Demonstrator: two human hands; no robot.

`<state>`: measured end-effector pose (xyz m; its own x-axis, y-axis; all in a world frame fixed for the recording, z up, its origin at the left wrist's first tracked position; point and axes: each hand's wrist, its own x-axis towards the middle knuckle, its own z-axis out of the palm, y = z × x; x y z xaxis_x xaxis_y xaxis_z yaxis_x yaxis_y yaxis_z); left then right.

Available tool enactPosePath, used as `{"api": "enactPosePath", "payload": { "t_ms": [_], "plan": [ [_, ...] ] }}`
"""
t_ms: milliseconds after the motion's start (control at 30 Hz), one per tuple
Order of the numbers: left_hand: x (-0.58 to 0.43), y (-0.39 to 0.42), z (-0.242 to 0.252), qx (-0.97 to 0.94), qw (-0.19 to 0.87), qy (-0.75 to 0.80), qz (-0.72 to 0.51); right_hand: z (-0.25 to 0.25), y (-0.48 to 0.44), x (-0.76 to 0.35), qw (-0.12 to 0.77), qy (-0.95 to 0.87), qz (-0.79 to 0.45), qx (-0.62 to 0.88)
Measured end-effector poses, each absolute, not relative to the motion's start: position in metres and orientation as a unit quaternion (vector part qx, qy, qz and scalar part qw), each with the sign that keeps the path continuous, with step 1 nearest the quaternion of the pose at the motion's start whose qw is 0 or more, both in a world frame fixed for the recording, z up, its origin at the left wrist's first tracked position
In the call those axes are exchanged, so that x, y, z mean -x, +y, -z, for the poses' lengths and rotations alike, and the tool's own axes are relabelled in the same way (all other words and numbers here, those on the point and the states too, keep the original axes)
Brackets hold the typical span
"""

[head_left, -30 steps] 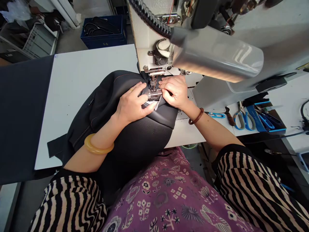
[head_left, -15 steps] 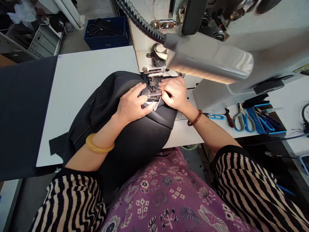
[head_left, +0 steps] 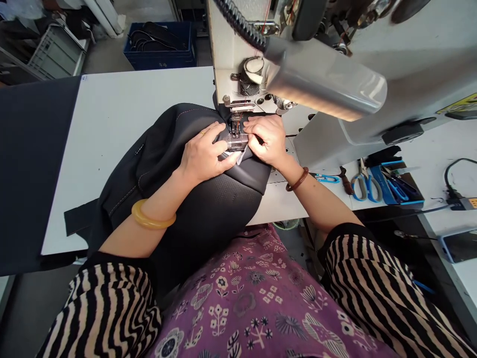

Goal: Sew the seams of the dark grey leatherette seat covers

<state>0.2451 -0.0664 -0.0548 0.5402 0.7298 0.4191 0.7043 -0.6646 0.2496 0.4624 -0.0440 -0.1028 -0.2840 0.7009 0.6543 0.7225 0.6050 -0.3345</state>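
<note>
A black leather seat-cover piece [head_left: 223,199] with a perforated panel and orange stitching lies bunched under the head of an industrial sewing machine [head_left: 238,74]. My left hand [head_left: 203,154] rests flat on the leather just left of the metal presser foot [head_left: 235,133], holding nothing in its fingers. My right hand [head_left: 266,141] is right of the foot, its fingertips pinching the leather edge. A pale strip [head_left: 238,158] shows at the seam edge below the foot. My fingers and the foot hide the needle point.
The white sewing table [head_left: 122,109] runs left under a black sheet [head_left: 33,164]. Blue-handled scissors [head_left: 367,186] and other tools lie right of the machine, beside a phone [head_left: 460,246]. A blue crate [head_left: 160,44] holding dark pieces stands on the floor beyond the table.
The whole view has shifted slightly as my head moved. Both hands stay at the presser foot, and the leather under it shows no clear movement.
</note>
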Motion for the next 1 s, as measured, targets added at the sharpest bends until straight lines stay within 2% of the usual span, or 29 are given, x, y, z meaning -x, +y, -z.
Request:
{"api": "enactPosePath", "payload": {
  "t_ms": [200, 633, 1000],
  "plan": [
    [-0.2460, -0.0688, 0.0540, -0.873, 0.026, 0.414, -0.256, 0.1003, -0.0485, -0.4626, 0.382, -0.801, 0.000, 0.461],
    [-0.2472, -0.0742, 0.0542, -0.875, -0.008, 0.415, -0.248, 0.1030, -0.0494, -0.4639, 0.426, -0.799, 0.031, 0.423],
    [-0.2489, -0.0748, 0.0496, -0.872, 0.033, 0.431, -0.230, 0.1015, -0.0471, -0.4638, 0.415, -0.794, 0.012, 0.445]
  ]
}}
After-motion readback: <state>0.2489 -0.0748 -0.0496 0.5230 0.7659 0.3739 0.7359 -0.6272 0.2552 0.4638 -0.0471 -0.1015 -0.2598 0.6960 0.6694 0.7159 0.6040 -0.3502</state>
